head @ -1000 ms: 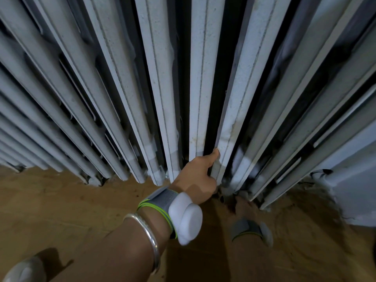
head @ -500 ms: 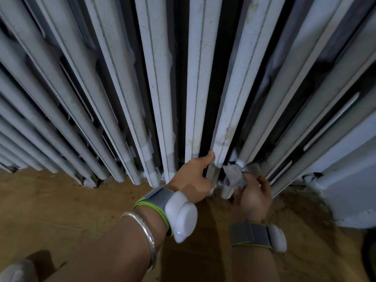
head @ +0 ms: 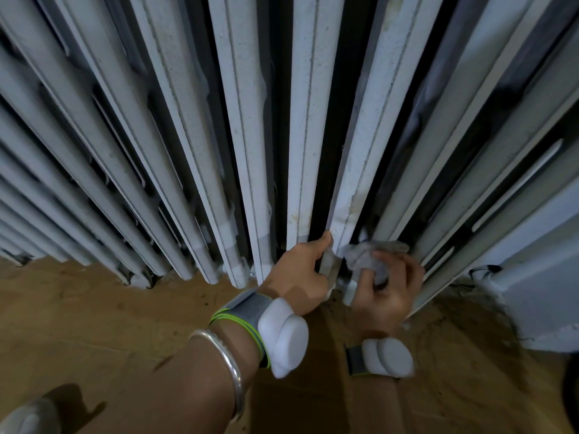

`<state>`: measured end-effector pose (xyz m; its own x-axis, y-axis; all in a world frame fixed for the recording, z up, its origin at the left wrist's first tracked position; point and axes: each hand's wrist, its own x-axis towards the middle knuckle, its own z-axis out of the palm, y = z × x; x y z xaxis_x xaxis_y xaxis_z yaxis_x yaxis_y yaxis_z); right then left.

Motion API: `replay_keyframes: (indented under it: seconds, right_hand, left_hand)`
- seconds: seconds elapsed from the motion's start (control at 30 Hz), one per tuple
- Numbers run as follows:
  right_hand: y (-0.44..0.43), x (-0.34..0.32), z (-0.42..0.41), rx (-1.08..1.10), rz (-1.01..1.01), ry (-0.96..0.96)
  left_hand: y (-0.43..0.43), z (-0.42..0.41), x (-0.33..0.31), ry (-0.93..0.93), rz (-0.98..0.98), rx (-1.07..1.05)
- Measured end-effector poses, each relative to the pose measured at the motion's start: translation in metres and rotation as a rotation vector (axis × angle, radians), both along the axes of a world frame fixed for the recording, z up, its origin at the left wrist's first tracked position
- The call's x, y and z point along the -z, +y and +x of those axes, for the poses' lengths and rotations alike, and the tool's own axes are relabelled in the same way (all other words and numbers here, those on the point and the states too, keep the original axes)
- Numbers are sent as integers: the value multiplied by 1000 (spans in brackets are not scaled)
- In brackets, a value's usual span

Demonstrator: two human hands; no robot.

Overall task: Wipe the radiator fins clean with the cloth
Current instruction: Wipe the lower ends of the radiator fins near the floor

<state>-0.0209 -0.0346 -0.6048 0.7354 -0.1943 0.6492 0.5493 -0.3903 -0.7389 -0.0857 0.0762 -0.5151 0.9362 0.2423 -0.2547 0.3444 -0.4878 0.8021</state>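
Cloth (head: 368, 260), grey, thin and crumpled, sits bunched in the grip of the right hand (head: 387, 292), fingers curled round it, at the foot of the radiator fins (head: 354, 170), which are tall, white-painted, grainy ribs with dark gaps between. The left hand (head: 294, 274) lays one fingertip on a fin's edge just beside the cloth; its other fingers are hidden, so I cannot tell its grip. Brown floor (head: 94, 308) lies below.
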Motion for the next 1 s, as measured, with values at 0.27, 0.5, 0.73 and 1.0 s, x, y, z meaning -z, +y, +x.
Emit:
replay_keyframes:
  seconds: [0.27,0.5,0.73,1.0]
  right_hand:
    - [-11,56,-1,-44,-89,88]
    - [-18,90,-5,-94,-87,418]
    - [-38,42,-10,74,240,290]
    - [-45,-42,11,65,59,-21]
  left_hand:
    - [-4,0,3,-34,-35,-57]
    - [-10,-1,-1,-43,113,-87]
    - [-25,4,4,64,272,-32]
    - [-46,14,1,-42,114,105]
